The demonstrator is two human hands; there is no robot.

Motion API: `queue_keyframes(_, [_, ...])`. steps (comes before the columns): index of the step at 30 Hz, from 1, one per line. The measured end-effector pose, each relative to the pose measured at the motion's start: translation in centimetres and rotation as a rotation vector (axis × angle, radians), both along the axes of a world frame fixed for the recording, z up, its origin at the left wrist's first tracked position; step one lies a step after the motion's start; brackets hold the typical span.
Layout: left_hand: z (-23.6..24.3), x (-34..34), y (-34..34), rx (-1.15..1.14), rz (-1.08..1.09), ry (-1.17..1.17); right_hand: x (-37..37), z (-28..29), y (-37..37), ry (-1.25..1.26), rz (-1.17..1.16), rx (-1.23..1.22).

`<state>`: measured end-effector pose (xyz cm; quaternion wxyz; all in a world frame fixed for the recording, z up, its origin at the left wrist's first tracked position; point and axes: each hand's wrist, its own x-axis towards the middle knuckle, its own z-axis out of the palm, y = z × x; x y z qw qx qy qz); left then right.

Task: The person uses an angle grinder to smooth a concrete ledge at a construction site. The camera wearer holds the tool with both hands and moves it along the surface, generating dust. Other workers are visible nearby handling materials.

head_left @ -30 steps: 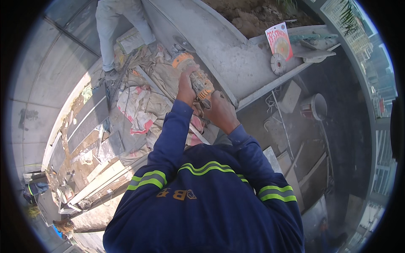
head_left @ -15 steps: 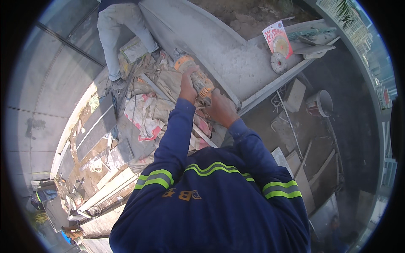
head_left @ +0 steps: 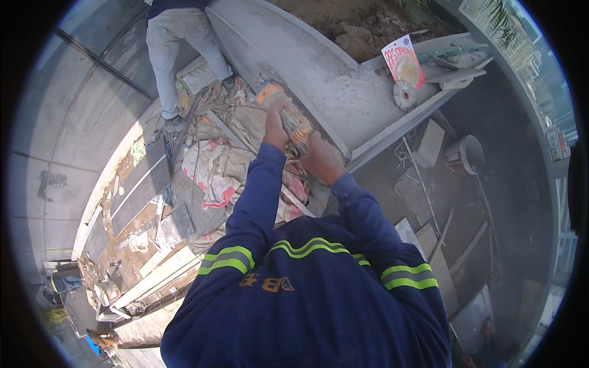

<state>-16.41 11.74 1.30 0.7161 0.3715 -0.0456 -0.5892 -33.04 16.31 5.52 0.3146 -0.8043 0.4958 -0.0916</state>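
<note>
Held out in front of me is a dusty orange angle grinder point(head_left: 294, 120). My left hand point(head_left: 277, 127) is closed around its body near the front, and my right hand point(head_left: 321, 159) wraps its rear end. The grinder's head points away from me, close to the side of a pale grey stone ledge point(head_left: 307, 49). Its disc is blurred, so whether it touches the stone I cannot tell. Below the grinder lie crumpled dusty sacks point(head_left: 211, 168).
Another person in grey trousers point(head_left: 169, 55) stands at the far left. On the ledge's right part are a cutting disc point(head_left: 405, 95) and a red-and-white disc package point(head_left: 410, 52). A bucket point(head_left: 465, 154), a block point(head_left: 428, 142) and boards lie right; long slabs point(head_left: 140, 187) and scraps lie left.
The grinder and both hands have shifted very slightly to the right in view. Both hands keep their hold. The surroundings have moved a little with the head's motion.
</note>
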Motion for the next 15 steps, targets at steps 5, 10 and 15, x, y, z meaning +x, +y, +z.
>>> queue_keyframes(5, [0.8,-0.7,0.8,0.026,-0.006,0.017,-0.7,0.4,0.6,0.015,0.011,0.010])
queue_keyframes(10, [0.4,-1.1,1.5,-0.003,0.001,0.030,-1.7,1.1,1.4,0.011,0.014,0.004])
queue_keyframes(15, [0.4,-1.3,1.8,-0.002,-0.001,0.021,-1.8,1.3,1.6,0.019,0.007,0.030])
